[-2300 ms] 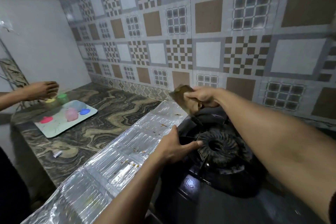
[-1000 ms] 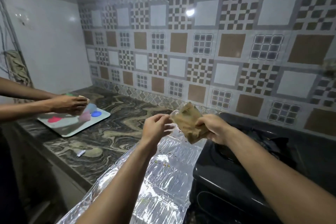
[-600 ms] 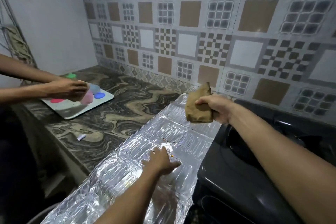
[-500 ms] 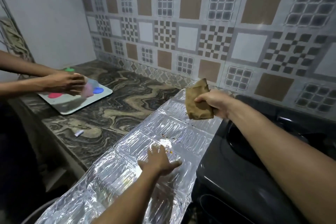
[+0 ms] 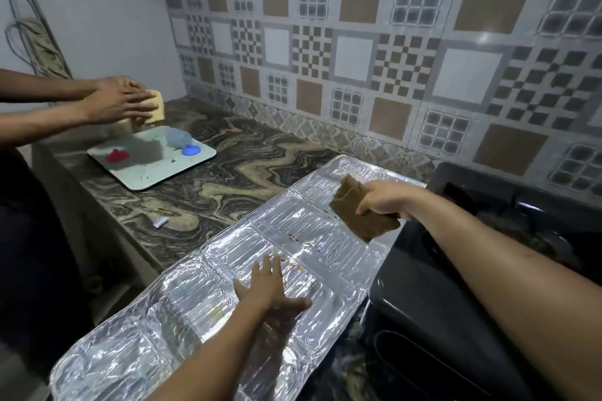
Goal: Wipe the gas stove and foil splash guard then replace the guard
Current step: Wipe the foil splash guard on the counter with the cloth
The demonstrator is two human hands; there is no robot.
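Head view: a foil splash guard (image 5: 195, 312) lies flat across the marbled countertop (image 5: 208, 192), its near end overhanging the edge and its right side against the black gas stove (image 5: 472, 303). The left hand (image 5: 270, 290) presses it down, palm flat and fingers spread, holding nothing. The right hand (image 5: 381, 202) is closed around a brown cloth (image 5: 361, 215), poised above crumbs (image 5: 293, 251) on the foil. The embossed sheet looks thin, light and easily creased; it is probably best pinned flat while wiped, then lifted by two edges. At left, another person's hands (image 5: 120, 101) work over a tray (image 5: 153, 159).
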